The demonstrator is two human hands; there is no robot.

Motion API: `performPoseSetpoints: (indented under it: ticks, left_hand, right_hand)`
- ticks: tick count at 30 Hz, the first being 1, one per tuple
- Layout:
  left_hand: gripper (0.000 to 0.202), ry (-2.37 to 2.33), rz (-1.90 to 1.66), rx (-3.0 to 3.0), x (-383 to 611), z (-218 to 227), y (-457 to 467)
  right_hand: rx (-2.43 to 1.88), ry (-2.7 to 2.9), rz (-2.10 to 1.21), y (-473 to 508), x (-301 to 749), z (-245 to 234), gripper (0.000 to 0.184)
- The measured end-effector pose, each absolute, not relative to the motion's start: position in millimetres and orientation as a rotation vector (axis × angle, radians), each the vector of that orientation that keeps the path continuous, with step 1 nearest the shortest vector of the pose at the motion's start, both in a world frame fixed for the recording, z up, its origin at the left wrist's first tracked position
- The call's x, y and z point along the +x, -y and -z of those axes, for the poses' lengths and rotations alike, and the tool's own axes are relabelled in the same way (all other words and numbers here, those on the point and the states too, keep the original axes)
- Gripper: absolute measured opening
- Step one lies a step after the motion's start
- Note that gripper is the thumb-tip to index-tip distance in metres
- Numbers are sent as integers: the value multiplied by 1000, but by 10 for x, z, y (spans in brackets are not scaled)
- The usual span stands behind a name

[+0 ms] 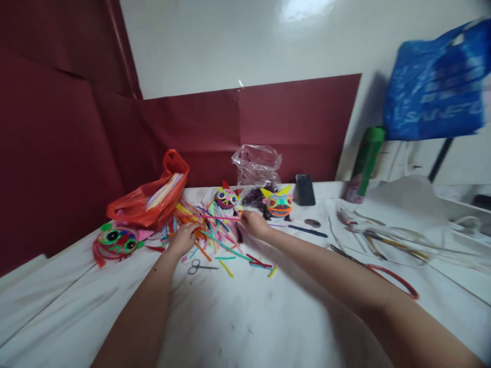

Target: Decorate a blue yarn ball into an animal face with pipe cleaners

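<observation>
The right hand [253, 224] is closed in a fist around the end of a pink pipe cleaner [224, 218], stretched sideways above the pile of pipe cleaners [218, 237]. The left hand [183, 239] bends over the pile's left part; blur leaves me unable to tell whether its fingers pinch anything. The step looks like separating one strand, which calls for a steady pull without dragging neighbours. The red plastic bag [134, 209] and two painted animal heads [227, 198] [279, 204] crowd the rear; beyond the small scissors [205, 267], the near tabletop [245, 317] offers open room.
</observation>
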State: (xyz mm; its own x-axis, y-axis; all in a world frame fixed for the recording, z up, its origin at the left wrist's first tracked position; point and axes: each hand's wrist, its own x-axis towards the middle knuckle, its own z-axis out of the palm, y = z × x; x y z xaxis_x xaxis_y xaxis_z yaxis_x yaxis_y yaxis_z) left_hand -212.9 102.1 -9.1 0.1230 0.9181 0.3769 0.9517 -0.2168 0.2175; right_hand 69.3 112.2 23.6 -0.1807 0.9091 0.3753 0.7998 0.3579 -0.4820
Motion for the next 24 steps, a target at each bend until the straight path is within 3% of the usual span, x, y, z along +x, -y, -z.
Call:
performPoseSetpoints:
  ticks: [7, 16, 21, 24]
  left_hand:
    - [44, 1834, 750, -2120, -1795, 13, -948]
    - [35, 1552, 842, -2496, -462, -349, -710]
    - [43, 1297, 1260, -2648, 459, -662, -391]
    - [24, 1449, 1586, -2710, 693, -756, -168]
  right_hand:
    - [-1707, 1540, -231, -1183, 2357, -272, 23]
    - [-1425, 1557, -519, -1035, 2467, -242, 29]
    - [-1063, 1748, -712, -750, 2432, -579, 38]
    - [-799, 1664, -748, -572, 2382, -767, 40]
